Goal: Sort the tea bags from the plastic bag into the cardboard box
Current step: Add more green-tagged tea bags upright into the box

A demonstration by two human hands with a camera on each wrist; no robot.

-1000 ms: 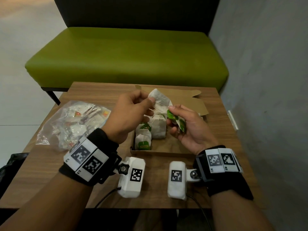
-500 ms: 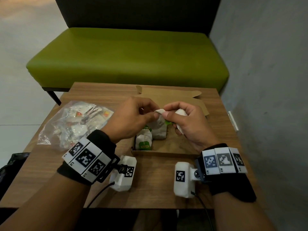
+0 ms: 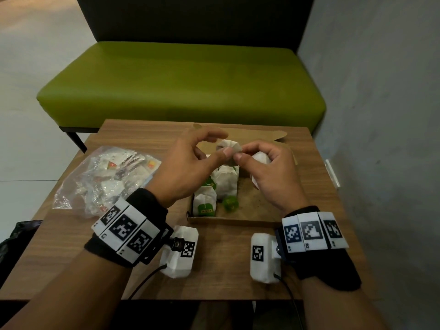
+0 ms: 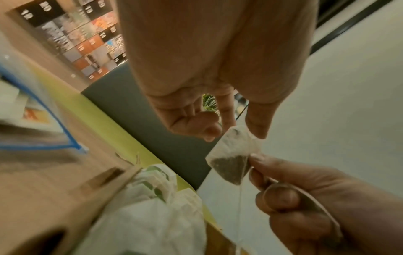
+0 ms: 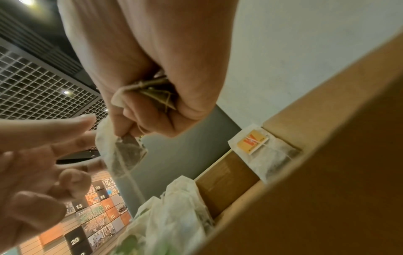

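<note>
The cardboard box [image 3: 238, 221] near the tabletop's right edge holds several white tea bags [image 3: 227, 184]. The plastic bag [image 3: 102, 179], at the left edge, contains more. One tea bag [image 3: 228, 146] is pinched above the box by the left hand [image 3: 188, 170] and right hand [image 3: 269, 177], whose other fingers clasp another.

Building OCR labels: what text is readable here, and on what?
"12", "20": wall panels, left wrist view.
"13", "14", "15", "20": wall panels, right wrist view.
Green tag on a boxed tea bag: too blurred.
Orange tag: logo, unreadable.
Wristband markers: print too small.
</note>
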